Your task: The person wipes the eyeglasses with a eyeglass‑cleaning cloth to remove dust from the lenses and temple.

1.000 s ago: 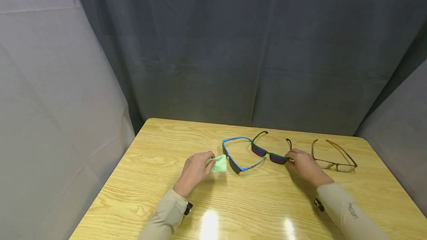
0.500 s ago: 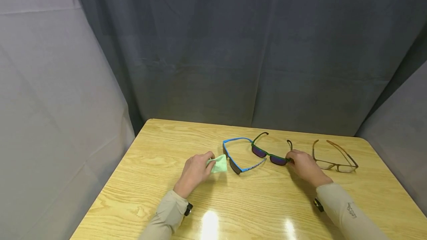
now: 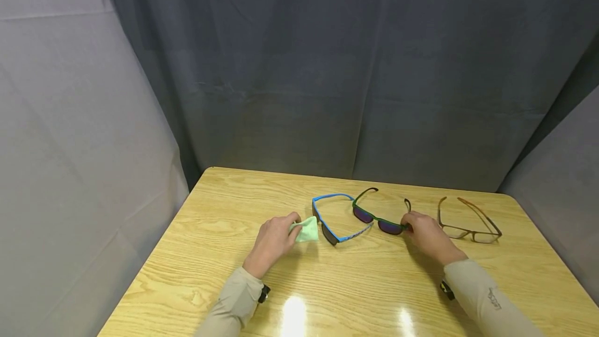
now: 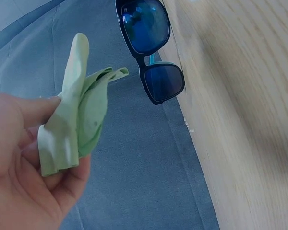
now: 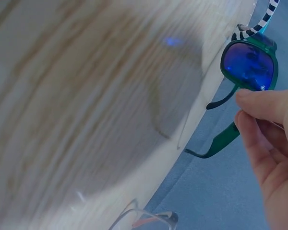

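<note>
In the head view my left hand (image 3: 273, 242) holds a folded pale green cloth (image 3: 308, 230) above the table, pinched between thumb and fingers (image 4: 41, 111). Just right of the cloth lie blue-framed sunglasses (image 3: 330, 234) with dark lenses and opened temples. Green-framed sunglasses (image 3: 390, 227) with purple-blue lenses are pinched by my right hand (image 3: 429, 235) at their right hinge corner. Its thumb (image 5: 259, 100) presses beside one lens in the right wrist view, and the fingertips hide that hinge. Whether the green-framed pair touches the table is hard to tell.
Brown-framed clear eyeglasses (image 3: 485, 236) lie to the right of my right hand, temples open toward the back. The blue and green pairs sit close together. A dark grey curtain (image 3: 281, 92) hangs behind the wooden table (image 3: 187, 274), with pale cloth walls (image 3: 70, 144) at the sides.
The temples of the green-framed sunglasses have shifted slightly to the right and toward me as my right hand tilts the frame a little. My left hand and the cloth stay almost still.
</note>
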{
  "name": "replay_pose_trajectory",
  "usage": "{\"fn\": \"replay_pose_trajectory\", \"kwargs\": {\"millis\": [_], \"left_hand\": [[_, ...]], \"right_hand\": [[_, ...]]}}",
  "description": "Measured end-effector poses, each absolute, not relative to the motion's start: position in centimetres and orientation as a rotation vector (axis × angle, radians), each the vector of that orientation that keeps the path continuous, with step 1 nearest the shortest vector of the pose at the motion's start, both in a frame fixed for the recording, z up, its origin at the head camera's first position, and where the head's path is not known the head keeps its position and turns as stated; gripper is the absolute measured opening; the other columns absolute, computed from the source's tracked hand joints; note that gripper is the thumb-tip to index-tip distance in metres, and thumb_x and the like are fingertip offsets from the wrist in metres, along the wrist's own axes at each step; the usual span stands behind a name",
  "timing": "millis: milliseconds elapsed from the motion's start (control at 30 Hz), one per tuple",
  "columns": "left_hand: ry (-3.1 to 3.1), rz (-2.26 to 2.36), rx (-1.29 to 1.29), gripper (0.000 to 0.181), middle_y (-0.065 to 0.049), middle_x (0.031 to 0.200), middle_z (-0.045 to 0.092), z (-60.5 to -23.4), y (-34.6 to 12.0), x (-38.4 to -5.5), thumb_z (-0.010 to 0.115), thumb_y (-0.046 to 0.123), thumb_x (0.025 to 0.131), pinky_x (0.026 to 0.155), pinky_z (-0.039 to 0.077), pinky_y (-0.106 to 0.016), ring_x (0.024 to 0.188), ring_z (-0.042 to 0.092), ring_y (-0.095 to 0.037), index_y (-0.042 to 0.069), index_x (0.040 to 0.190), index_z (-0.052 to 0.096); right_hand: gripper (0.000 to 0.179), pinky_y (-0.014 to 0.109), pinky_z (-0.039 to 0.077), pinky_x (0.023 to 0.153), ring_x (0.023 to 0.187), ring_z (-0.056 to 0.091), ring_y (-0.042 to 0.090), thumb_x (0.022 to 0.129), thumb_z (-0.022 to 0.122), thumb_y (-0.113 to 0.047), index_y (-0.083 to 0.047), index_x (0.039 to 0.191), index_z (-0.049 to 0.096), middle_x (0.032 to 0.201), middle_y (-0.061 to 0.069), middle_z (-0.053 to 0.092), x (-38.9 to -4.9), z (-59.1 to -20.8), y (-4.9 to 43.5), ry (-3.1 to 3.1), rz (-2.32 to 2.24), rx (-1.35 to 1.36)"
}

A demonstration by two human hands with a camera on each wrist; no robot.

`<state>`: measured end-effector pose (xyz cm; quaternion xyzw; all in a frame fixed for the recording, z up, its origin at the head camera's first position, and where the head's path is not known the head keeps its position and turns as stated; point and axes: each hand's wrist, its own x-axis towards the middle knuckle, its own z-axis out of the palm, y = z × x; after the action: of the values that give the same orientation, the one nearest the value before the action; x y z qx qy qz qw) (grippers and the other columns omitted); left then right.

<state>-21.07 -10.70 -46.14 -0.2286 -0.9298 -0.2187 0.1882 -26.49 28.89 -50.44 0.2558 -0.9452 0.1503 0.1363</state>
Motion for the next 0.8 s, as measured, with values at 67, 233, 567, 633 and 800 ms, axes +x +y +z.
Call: {"fn": "replay_pose_trajectory", "kwargs": {"millis": [67, 233, 567, 633, 800], "left_hand": [[-2.611, -0.611, -0.650, 0.008, -0.001, 0.073, 0.068, -46.1, -10.7, -21.1, 0.064, 0.018, 0.090, 0.044, 0.037, -0.018, 0.049, 0.047, -0.003, 0.011, 0.095, 0.066], [-2.591, -0.605, -0.671, 0.011, -0.004, 0.084, 0.071, -46.1, -10.7, -21.1, 0.065, 0.016, 0.090, 0.049, 0.044, -0.019, 0.059, 0.060, -0.007, 0.009, 0.098, 0.068], [-2.592, -0.593, -0.669, 0.010, -0.001, 0.081, 0.069, -45.9, -10.6, -21.0, 0.063, 0.015, 0.091, 0.050, 0.043, -0.018, 0.057, 0.056, -0.005, 0.009, 0.094, 0.070], [-2.595, -0.592, -0.660, 0.010, -0.001, 0.080, 0.069, -45.9, -10.6, -21.0, 0.061, 0.015, 0.092, 0.049, 0.043, -0.018, 0.056, 0.054, -0.005, 0.009, 0.095, 0.069], [-2.590, -0.590, -0.634, 0.009, -0.001, 0.082, 0.069, -45.9, -10.5, -21.1, 0.061, 0.016, 0.092, 0.051, 0.045, -0.022, 0.060, 0.059, -0.008, 0.010, 0.097, 0.067]], "right_hand": [[0.023, 0.032, 0.051, 0.061, 0.072, 0.060, 0.018, 0.073, 0.076, 0.007, -0.005, 0.090, 0.066, 0.086, 0.003, 0.062, -26.4, -50.3, 28.9, -2.715, 0.450, 0.748], [0.024, 0.032, 0.051, 0.059, 0.070, 0.059, 0.015, 0.073, 0.076, 0.006, -0.004, 0.092, 0.065, 0.086, 0.003, 0.062, -26.3, -50.0, 28.9, -2.606, 0.459, 0.777], [0.025, 0.038, 0.054, 0.068, 0.081, 0.065, 0.023, 0.075, 0.074, 0.005, -0.004, 0.097, 0.065, 0.092, 0.006, 0.065, -26.0, -49.0, 29.0, -2.478, 0.425, 0.821], [0.025, 0.037, 0.055, 0.065, 0.078, 0.065, 0.022, 0.075, 0.074, 0.005, -0.004, 0.097, 0.064, 0.091, 0.006, 0.065, -25.7, -48.4, 28.8, -2.480, 0.435, 0.813], [0.022, 0.032, 0.054, 0.058, 0.072, 0.064, 0.020, 0.078, 0.072, 0.003, -0.004, 0.098, 0.064, 0.090, 0.006, 0.064, -24.9, -46.7, 28.1, -2.508, 0.476, 0.755]]}}
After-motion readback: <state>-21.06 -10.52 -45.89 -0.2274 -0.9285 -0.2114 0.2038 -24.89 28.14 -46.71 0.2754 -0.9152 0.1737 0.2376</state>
